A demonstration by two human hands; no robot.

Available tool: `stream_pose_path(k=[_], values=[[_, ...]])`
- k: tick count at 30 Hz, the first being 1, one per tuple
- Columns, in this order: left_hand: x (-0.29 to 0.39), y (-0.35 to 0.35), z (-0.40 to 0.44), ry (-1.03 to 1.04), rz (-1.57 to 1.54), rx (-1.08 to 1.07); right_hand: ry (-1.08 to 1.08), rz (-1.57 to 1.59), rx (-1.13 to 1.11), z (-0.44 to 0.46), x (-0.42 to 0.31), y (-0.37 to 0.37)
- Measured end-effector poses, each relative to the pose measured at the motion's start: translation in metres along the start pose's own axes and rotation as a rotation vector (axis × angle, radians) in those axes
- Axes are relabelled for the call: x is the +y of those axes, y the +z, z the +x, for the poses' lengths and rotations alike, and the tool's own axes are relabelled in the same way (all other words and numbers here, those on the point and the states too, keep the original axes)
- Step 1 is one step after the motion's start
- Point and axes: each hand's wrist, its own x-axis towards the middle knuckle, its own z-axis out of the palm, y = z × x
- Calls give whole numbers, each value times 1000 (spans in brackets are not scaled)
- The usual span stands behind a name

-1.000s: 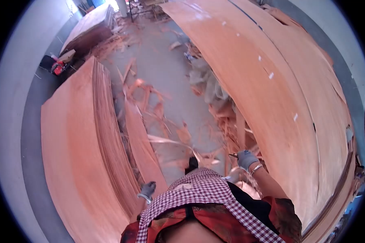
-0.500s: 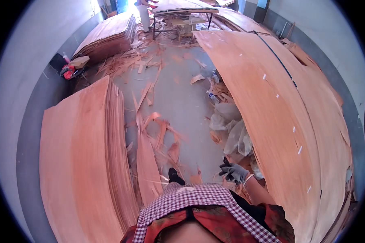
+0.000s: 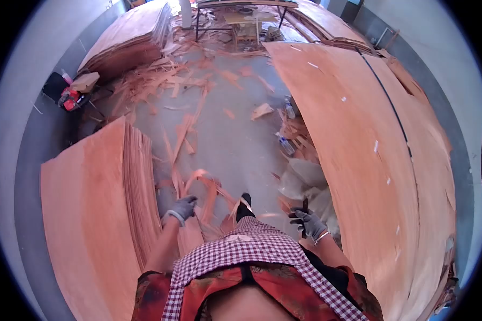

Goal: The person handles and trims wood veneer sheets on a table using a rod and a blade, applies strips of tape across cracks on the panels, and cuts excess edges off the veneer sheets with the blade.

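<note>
My left hand point(image 3: 182, 208), in a grey glove, hangs beside the left stack of thin wood sheets point(image 3: 91, 192), above scraps on the floor. Its fingers are curled, and what they hold, if anything, cannot be made out. My right hand point(image 3: 307, 222), gloved in grey with dark fingertips, is closed round a small dark tool point(image 3: 305, 204) that points up. Beside that hand lies crumpled clear plastic point(image 3: 305, 179), next to the long right stack of wood sheets point(image 3: 364, 160). A dark line runs along the top of this stack.
Torn wood strips point(image 3: 185, 134) litter the grey floor. Plastic bottles point(image 3: 286, 144) lie by the right stack. Farther off are a table point(image 3: 241, 3), another sheet stack point(image 3: 126, 32) and a chair with red things point(image 3: 69, 99). A person's pale leg point(image 3: 186, 13) shows near the table.
My left hand, out of view half a second ago, has come up beside the left stack. The view has moved forward along the floor. My right hand still holds the dark tool.
</note>
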Motion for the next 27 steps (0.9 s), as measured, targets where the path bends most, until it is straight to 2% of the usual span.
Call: stream_pose_path(k=[2, 4, 6, 8, 13, 16, 18, 20, 22, 24, 27], values=[[52, -5, 39, -22, 0, -65, -79, -1, 20, 62, -37, -13], [76, -9, 56, -198, -126, -196, -159, 8, 52, 98, -72, -10], [-12, 12, 110, 138, 312, -323, -163, -13, 49, 116, -129, 6], [18, -18, 88, 16, 322, -198, -142, 13, 1, 141, -177, 10], [-51, -44, 103, -433, -93, -94, -218, -47, -71, 204, -278, 24], [-61, -63, 156, -509, -218, -84, -333, -65, 9, 257, -311, 7], [-59, -82, 205, -505, -251, -102, -491, -139, 150, 282, -356, 1], [-55, -106, 260, -486, -269, -122, -571, -111, 188, 336, -388, -38], [-50, -137, 319, -443, -282, -135, -587, -118, 419, 360, -434, -51], [-40, -177, 382, -394, -310, -142, -424, -171, 668, 396, -460, -75], [-15, -243, 483, -295, -447, -145, -69, -704, 1099, 407, -492, -68]])
